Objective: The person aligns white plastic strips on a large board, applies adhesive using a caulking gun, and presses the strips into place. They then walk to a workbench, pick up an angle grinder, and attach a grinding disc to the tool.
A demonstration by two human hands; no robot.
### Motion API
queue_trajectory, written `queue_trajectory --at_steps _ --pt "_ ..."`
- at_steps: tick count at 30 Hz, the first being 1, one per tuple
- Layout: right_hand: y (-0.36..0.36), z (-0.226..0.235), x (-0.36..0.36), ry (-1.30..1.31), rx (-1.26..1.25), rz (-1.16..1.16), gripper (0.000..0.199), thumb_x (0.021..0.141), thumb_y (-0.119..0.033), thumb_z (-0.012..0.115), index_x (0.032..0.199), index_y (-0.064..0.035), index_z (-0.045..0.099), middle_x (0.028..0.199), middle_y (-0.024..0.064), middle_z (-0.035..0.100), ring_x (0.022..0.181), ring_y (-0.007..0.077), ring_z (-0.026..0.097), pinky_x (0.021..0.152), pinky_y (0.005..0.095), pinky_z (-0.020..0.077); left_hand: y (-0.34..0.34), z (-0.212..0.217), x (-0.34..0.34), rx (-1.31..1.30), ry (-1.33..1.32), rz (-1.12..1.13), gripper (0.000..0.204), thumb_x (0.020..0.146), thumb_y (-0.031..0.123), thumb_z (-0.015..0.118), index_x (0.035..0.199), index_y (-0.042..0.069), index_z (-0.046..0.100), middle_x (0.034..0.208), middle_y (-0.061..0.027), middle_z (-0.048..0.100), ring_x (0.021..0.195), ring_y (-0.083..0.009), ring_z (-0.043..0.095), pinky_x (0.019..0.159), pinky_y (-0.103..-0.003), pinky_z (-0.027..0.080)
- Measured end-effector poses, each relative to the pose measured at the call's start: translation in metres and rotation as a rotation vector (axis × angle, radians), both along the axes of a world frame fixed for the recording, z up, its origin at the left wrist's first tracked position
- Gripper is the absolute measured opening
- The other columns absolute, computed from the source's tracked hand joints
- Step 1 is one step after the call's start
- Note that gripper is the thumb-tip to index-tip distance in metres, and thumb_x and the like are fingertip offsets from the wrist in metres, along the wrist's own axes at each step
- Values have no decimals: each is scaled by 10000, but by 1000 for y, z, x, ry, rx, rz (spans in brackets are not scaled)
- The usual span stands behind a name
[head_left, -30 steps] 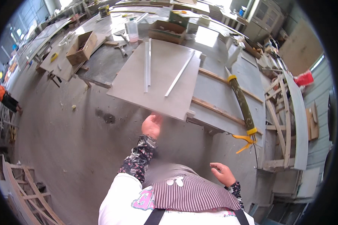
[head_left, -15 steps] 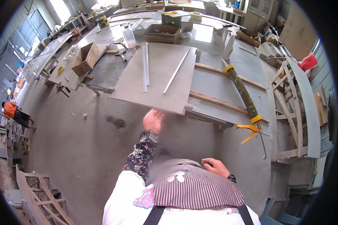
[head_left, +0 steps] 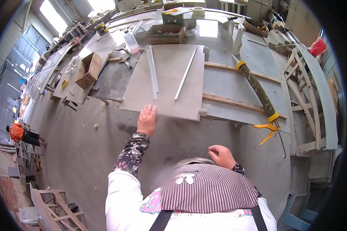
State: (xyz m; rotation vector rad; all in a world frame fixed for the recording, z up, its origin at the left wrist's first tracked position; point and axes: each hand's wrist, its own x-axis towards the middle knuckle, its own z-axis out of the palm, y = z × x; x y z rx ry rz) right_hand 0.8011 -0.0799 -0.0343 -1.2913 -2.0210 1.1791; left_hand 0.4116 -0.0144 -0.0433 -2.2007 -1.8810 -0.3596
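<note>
A pale grey flat panel (head_left: pixel 167 88) lies on the worktable, its near edge towards me. My left hand (head_left: pixel 147 120) is open, its outstretched fingers at the panel's near left edge and nothing in its grip. Thin light strips rest on the panel: a pair of strips (head_left: pixel 153 75) on the left and a single slanted strip (head_left: pixel 186 73) on the right. Beside my striped apron (head_left: pixel 210 188), my right hand (head_left: pixel 222 156) hangs apart from the table. It looks empty, with loosely bent fingers partly hidden.
Right of the panel, a caulking gun (head_left: pixel 258 88) with a yellow handle lies across wooden battens (head_left: pixel 239 104). Behind stand a cardboard box (head_left: pixel 165 34) and a plastic bottle (head_left: pixel 131 42). An open carton (head_left: pixel 88 70) sits at left. Farther left, a person in orange (head_left: pixel 17 133) bends forward.
My left hand has turned from palm up to back up, its fingers now at the panel's edge. The view has shifted slightly. My right hand stays near the apron.
</note>
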Motion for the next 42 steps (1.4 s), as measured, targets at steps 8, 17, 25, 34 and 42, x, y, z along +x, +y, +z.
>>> queue_trajectory --at_steps 8,17,25,34,42 --pt "83 26 -136 -184 664 175 496 748 -124 697 1187 26 521 1246 189 525 1199 338 476 999 415 402 28 19 -44 -66 -15 -215 432 809 98 563 1233 21 540 1275 -185 547 1184 -355 518 1000 -447 412" --pt "125 17 -186 -554 812 184 561 736 -142 664 1242 35 499 1296 205 507 1240 311 465 996 398 395 37 15 -43 -35 153 -315 590 694 278 737 1192 8 574 1198 -195 597 1101 -327 584 923 -398 483" --pt "122 22 -189 -655 794 199 601 718 -192 723 1243 23 526 1285 197 541 1211 296 505 948 379 434 35 25 -41 -61 173 -344 542 700 250 716 1152 -16 584 1174 -209 602 1077 -335 593 858 -391 510" --pt "116 34 -192 -560 776 154 482 767 -178 692 1203 -18 564 1227 147 592 1185 274 529 946 384 421 26 54 -42 -172 -75 -364 240 776 169 652 981 45 637 1043 -115 653 950 -277 626 762 -369 522" --pt "58 54 -127 -168 -126 385 184 815 -157 611 955 -45 656 930 136 647 878 314 614 768 393 491 -65 60 -3 -1012 -924 -534 232 917 197 580 1028 16 674 939 -160 658 876 -255 634 803 -345 501"
